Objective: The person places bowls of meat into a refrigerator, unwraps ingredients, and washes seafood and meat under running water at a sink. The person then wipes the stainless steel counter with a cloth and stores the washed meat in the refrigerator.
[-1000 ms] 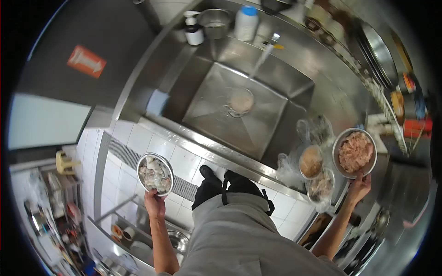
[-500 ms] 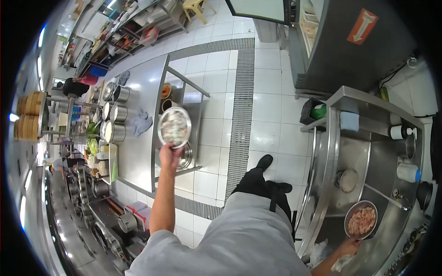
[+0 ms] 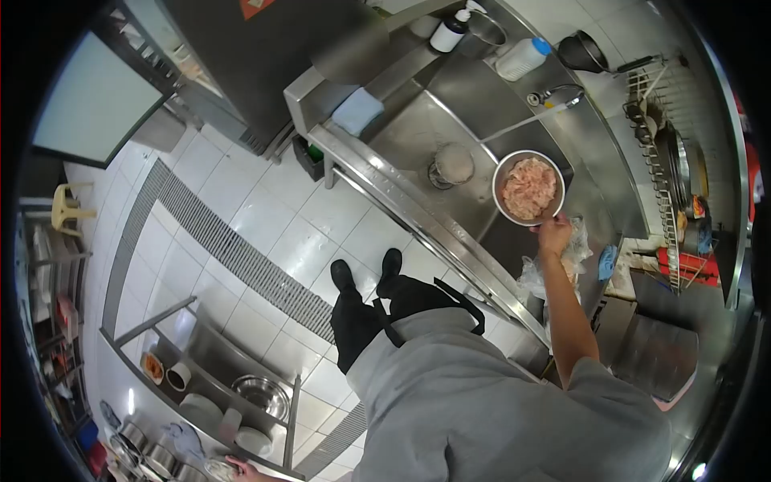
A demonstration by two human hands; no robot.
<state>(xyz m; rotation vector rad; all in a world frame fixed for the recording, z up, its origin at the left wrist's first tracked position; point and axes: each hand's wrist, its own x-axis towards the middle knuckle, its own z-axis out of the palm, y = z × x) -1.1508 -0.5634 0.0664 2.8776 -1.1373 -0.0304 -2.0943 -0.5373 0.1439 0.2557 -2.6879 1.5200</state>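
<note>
My right hand (image 3: 554, 234) grips the near rim of a round metal bowl (image 3: 528, 187) filled with pale pink raw meat, above the right part of the steel sink (image 3: 401, 132). Clear plastic bags (image 3: 574, 249) lie just beside that hand. At the bottom left, my left hand (image 3: 241, 467) is at the edge of another metal bowl (image 3: 218, 468), over the steel worktable; the bowl's contents are small and hard to make out. A round strainer (image 3: 452, 165) sits at the sink's drain.
A blue sponge cloth (image 3: 358, 111) lies on the sink's left ledge. Behind the basin stand a pump bottle (image 3: 450, 32) and a blue-capped container (image 3: 522, 59). A dish rack (image 3: 654, 161) is at right, a yellow stool (image 3: 72, 207) at far left.
The left bowl has moved from over the floor and shelf to the worktable at bottom left. The meat bowl has stayed in my right hand and shifted over the sink. The camera view has turned.
</note>
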